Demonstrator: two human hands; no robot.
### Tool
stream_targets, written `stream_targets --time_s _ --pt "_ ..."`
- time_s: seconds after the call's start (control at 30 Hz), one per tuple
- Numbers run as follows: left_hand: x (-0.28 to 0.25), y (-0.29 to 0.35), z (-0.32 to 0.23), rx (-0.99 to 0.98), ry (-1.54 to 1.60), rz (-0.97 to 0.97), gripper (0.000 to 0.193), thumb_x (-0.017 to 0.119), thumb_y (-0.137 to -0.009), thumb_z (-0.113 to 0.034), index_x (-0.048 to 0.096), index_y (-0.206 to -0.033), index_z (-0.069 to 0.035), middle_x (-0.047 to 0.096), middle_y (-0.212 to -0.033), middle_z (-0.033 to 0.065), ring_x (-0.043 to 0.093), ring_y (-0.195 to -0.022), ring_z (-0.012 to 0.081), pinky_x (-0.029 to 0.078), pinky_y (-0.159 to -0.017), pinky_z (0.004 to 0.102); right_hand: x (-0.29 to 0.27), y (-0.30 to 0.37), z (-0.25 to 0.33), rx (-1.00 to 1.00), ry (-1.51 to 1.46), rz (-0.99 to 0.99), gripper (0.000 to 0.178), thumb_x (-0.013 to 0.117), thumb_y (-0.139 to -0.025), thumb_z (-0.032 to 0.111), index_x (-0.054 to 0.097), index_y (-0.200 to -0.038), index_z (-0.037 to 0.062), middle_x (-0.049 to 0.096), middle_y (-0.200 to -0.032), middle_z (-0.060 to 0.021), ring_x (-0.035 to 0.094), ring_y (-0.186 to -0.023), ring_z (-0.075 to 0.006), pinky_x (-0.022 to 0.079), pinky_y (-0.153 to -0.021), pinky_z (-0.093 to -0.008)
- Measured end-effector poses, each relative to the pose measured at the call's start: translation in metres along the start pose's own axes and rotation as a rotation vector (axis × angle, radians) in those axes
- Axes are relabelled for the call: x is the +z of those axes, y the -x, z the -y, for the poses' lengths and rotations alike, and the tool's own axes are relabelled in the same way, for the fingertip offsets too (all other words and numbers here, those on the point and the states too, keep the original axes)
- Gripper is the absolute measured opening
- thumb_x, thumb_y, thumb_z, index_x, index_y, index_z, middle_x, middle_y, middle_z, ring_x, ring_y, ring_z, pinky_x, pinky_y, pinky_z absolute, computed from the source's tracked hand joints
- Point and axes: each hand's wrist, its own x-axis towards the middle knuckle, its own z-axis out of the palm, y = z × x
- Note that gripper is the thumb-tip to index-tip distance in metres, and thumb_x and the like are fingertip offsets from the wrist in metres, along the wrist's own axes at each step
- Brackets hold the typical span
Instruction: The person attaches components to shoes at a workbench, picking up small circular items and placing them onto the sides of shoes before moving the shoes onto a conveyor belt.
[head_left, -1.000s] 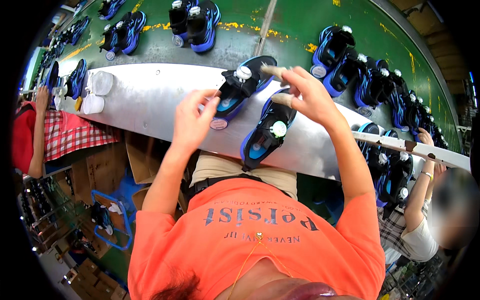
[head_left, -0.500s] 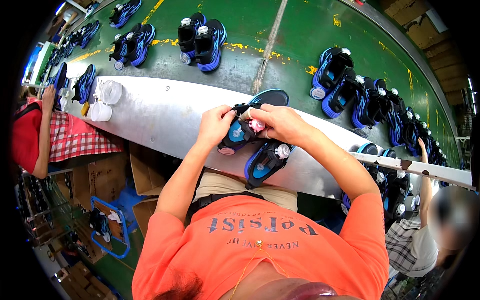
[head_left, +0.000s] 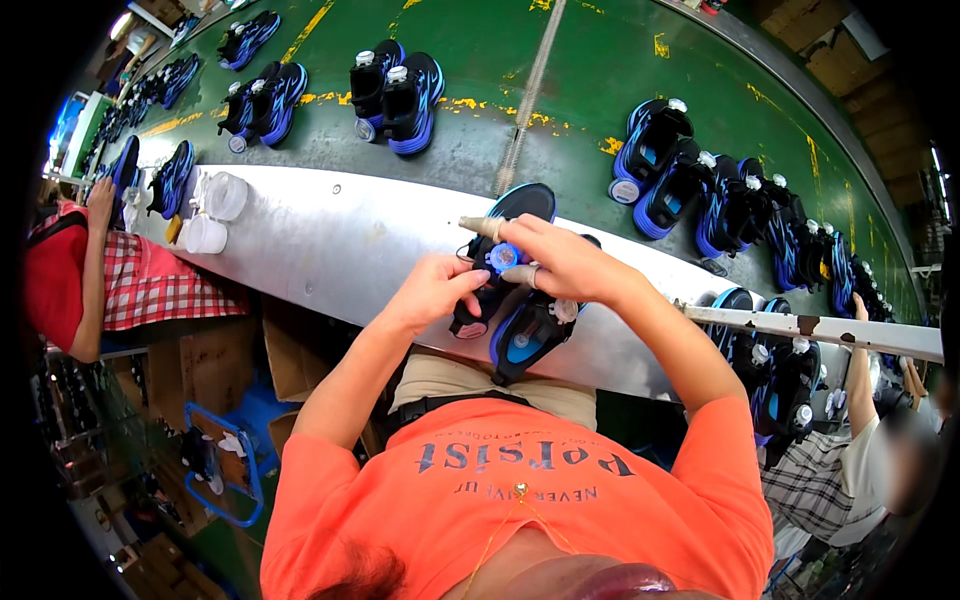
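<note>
In front of me a black and blue shoe (head_left: 527,203) lies on the metal ledge, its toe pointing away. A round dial (head_left: 503,257), blue at this moment, sits over its middle. My left hand (head_left: 436,292) is at the near left side of the dial, thumb and finger closed together at the shoe's edge; what they pinch is too small to make out. My right hand (head_left: 565,262) reaches over from the right, index finger and thumb spread either side of the dial, with tan covers on those digits. Beside it a second shoe (head_left: 527,335) with a white dial stands nearest my body.
Pairs of similar shoes (head_left: 412,105) stand on the green belt (head_left: 500,60), with a crowded row (head_left: 665,190) to the right. Clear plastic cups (head_left: 207,233) are on the ledge (head_left: 300,230) at left. A white rail (head_left: 830,335) crosses at right. Co-workers are on both sides.
The dial between my hands looked pinkish red and now shows blue. My right fingers have spread, the index stretching left. My left hand has dropped nearer my body. The belt shoes shifted slightly left.
</note>
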Motion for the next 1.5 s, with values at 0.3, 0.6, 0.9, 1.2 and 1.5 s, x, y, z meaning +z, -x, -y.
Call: stream_targets --time_s 0.3,0.6,0.9,1.2,1.5 --pt "0.020 -0.006 0.012 0.112 0.007 -0.050 0.022 0.058 -0.094 -0.024 0.070 -0.096 -0.006 0.065 -0.066 0.0007 0.045 -0.051 0.0016 0.028 -0.045 0.0182 0.002 0.015 0.012 0.075 0.179 -0.157 0.056 0.061 -0.089 0.026 0.042 -0.141 0.0300 0.051 -0.078 -0.0115 0.055 -0.067 -0.0321 0.045 -0.057 -0.0419" --pt "0.030 -0.004 0.005 0.102 0.014 -0.058 0.020 0.059 -0.092 -0.021 0.069 -0.096 -0.004 0.066 -0.070 0.0015 0.055 -0.057 0.0038 0.031 -0.045 0.0198 0.003 0.019 0.008 0.145 0.247 -0.054 0.053 0.056 -0.090 0.031 0.042 -0.141 0.0307 0.059 -0.078 -0.0136 0.060 -0.072 -0.0345 0.047 -0.062 -0.0453" --pt "0.057 0.015 0.006 0.098 -0.452 -0.059 0.022 0.061 -0.091 -0.020 0.066 -0.092 0.001 0.067 -0.070 0.0058 0.062 -0.060 0.0117 0.047 -0.054 0.0261 -0.014 0.049 0.006 0.292 0.088 -0.160 0.034 0.056 -0.092 0.031 0.061 -0.125 0.0249 0.060 -0.081 -0.0150 0.062 -0.070 -0.0316 0.051 -0.067 -0.0359" --pt "0.054 0.003 -0.020 0.662 -0.698 -0.183 0.025 0.076 -0.076 -0.021 0.062 -0.090 -0.005 0.058 -0.088 0.0110 0.058 -0.084 0.0282 0.046 -0.071 0.0371 0.010 0.121 0.046 0.446 0.070 -0.249 0.035 0.073 -0.079 0.020 0.066 -0.113 0.0161 0.052 -0.085 -0.0095 0.055 -0.080 -0.0264 0.047 -0.072 -0.0337" --pt "0.068 0.009 -0.024 0.798 -1.033 -0.100 0.026 0.073 -0.077 -0.018 0.065 -0.099 -0.006 0.057 -0.089 0.0086 0.055 -0.089 0.0282 0.044 -0.082 0.0364 0.004 0.132 0.051 0.556 0.055 -0.247 0.040 0.070 -0.083 0.026 0.060 -0.120 0.0157 0.052 -0.089 -0.0113 0.057 -0.080 -0.0324 0.049 -0.071 -0.0398"
